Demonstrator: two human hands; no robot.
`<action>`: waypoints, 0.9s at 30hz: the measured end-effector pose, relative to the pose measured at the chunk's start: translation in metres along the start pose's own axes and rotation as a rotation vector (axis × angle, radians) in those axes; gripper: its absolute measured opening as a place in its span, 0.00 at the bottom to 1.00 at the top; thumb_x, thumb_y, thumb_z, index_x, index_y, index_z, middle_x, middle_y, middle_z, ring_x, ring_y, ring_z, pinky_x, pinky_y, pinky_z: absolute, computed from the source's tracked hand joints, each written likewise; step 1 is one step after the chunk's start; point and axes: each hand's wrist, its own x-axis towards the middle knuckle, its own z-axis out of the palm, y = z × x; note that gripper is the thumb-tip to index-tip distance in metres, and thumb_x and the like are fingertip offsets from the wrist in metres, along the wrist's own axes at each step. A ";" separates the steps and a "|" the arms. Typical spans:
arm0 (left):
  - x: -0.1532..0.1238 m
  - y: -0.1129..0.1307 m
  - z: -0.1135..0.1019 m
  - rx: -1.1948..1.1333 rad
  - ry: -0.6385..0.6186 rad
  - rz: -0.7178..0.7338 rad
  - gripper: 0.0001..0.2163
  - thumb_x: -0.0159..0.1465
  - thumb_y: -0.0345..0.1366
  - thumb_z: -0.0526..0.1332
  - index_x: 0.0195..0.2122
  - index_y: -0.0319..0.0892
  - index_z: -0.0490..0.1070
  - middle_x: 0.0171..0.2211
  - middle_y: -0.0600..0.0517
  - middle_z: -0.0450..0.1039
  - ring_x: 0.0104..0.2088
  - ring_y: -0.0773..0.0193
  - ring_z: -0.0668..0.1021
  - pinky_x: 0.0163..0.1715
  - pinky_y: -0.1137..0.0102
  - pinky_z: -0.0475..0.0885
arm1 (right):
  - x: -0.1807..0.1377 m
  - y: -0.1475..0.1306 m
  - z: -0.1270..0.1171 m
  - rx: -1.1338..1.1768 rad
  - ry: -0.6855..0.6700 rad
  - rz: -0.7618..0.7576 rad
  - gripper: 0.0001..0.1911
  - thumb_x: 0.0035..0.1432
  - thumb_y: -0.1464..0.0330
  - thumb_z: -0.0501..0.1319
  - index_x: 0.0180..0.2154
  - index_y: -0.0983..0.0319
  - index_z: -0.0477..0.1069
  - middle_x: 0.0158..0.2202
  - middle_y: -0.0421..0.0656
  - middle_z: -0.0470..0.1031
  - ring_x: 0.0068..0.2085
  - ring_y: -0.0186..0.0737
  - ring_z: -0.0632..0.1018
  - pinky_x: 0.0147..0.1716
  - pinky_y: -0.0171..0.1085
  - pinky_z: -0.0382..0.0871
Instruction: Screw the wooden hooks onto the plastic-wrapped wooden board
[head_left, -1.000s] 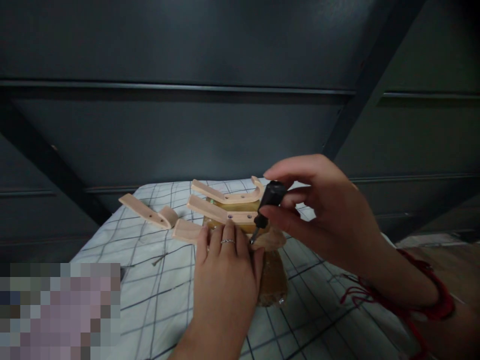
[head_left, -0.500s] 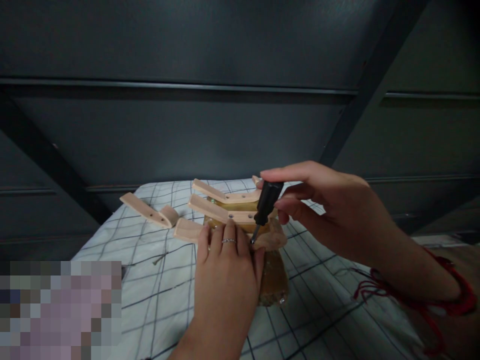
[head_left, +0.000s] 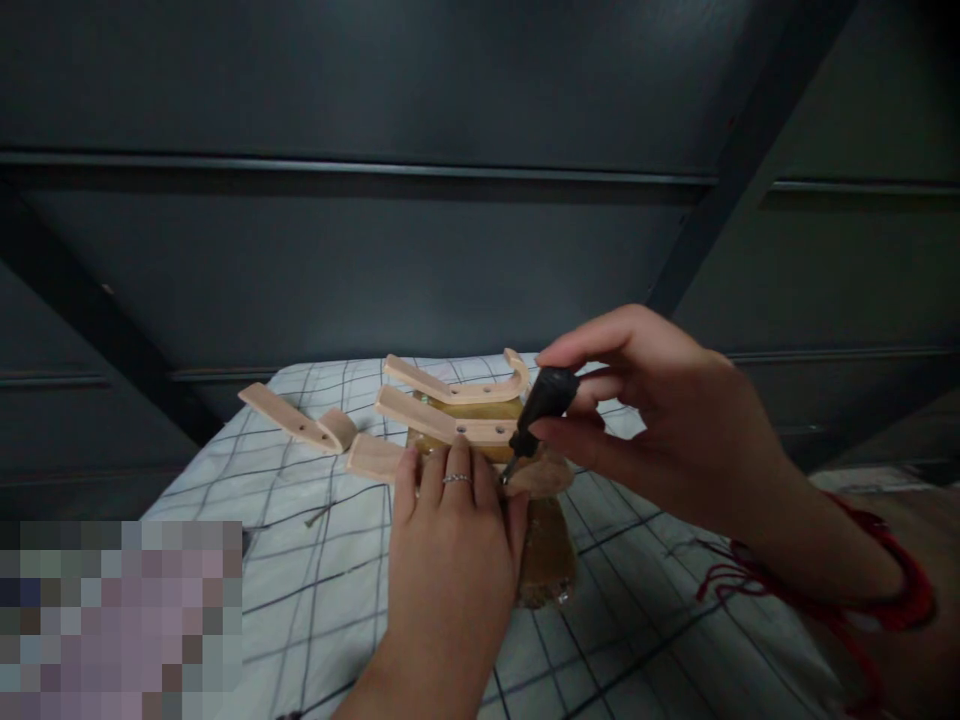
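Note:
My right hand (head_left: 675, 420) pinches the black handle of a screwdriver (head_left: 546, 402) between thumb and fingers. The tool leans, and its tip meets the nearest wooden hook (head_left: 375, 458), just right of my left fingers. My left hand (head_left: 454, 540), with a ring on one finger, presses that hook down and covers its middle. Beneath lies a brown, plastic-wrapped block (head_left: 549, 550). Two more pale hooks lie across it: a middle hook (head_left: 416, 410) and a far hook (head_left: 420, 378) with its curled end showing. Both have dark screw holes or screws.
A loose wooden hook (head_left: 281, 415) rests to the left on the white checked cloth (head_left: 315, 590). Behind the cloth rises a dark panelled wall (head_left: 420, 270). The lower left corner is pixelated. Red bracelet threads (head_left: 724, 570) hang from my right wrist.
My right hand has turned the screwdriver, and its handle leans further right. The far hook's curled end has come into view. My left hand has stayed in place.

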 end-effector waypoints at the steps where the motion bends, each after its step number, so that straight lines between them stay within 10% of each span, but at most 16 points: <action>1: 0.000 0.000 0.000 0.003 0.003 -0.001 0.16 0.62 0.38 0.52 0.44 0.35 0.72 0.47 0.42 0.72 0.48 0.49 0.72 0.52 0.52 0.57 | 0.000 0.000 0.001 -0.004 0.005 0.013 0.08 0.50 0.70 0.61 0.34 0.61 0.64 0.26 0.35 0.72 0.19 0.28 0.73 0.14 0.28 0.63; 5: -0.001 0.000 -0.001 0.006 0.017 0.017 0.16 0.62 0.38 0.52 0.44 0.34 0.72 0.46 0.41 0.72 0.47 0.50 0.73 0.52 0.53 0.58 | -0.001 0.001 0.007 -0.018 0.031 0.075 0.06 0.50 0.69 0.60 0.30 0.61 0.62 0.19 0.34 0.67 0.17 0.29 0.70 0.15 0.30 0.63; 15: -0.001 0.000 0.001 -0.002 0.054 0.014 0.16 0.62 0.38 0.52 0.43 0.35 0.72 0.45 0.42 0.73 0.46 0.49 0.73 0.51 0.53 0.60 | -0.003 0.003 0.008 0.115 -0.069 -0.106 0.14 0.54 0.75 0.58 0.44 0.59 0.65 0.43 0.40 0.74 0.33 0.29 0.76 0.30 0.28 0.71; 27: 0.000 -0.001 0.000 0.039 0.040 0.024 0.15 0.61 0.38 0.54 0.42 0.34 0.73 0.44 0.41 0.73 0.44 0.49 0.74 0.50 0.52 0.60 | 0.000 0.004 0.006 -0.085 0.059 0.023 0.13 0.49 0.62 0.64 0.31 0.62 0.65 0.20 0.35 0.67 0.17 0.29 0.68 0.14 0.29 0.61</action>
